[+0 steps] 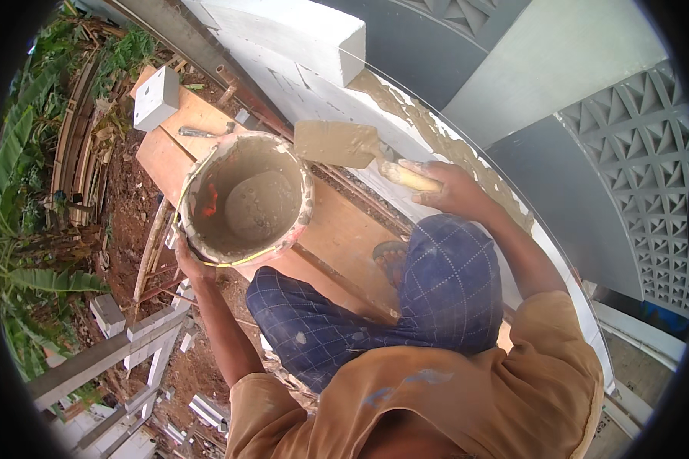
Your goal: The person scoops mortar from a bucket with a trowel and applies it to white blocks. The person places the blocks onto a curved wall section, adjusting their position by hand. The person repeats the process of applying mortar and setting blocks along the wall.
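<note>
My right hand (448, 187) is closed round the yellowish wooden handle of a trowel (337, 144), whose broad blade is coated in wet grey mortar. The blade hangs beside the rim of a bucket (308, 187), over the gap between planks and wall. My left hand (194, 258) grips that bucket low on its outer left side, near the yellow wire handle. Inside lies grey mortar (264, 203), low in the bottom, with more smeared on the walls and an orange-red patch showing. Fingers behind the bucket are partly hidden.
Wooden planks (352, 229) carry the bucket, a smaller trowel (199, 131) and a white block (157, 98). To the right runs a white block wall (306, 46) with mortar (452, 145) along its top and a thin string line. Muddy ground (130, 199) lies below at left.
</note>
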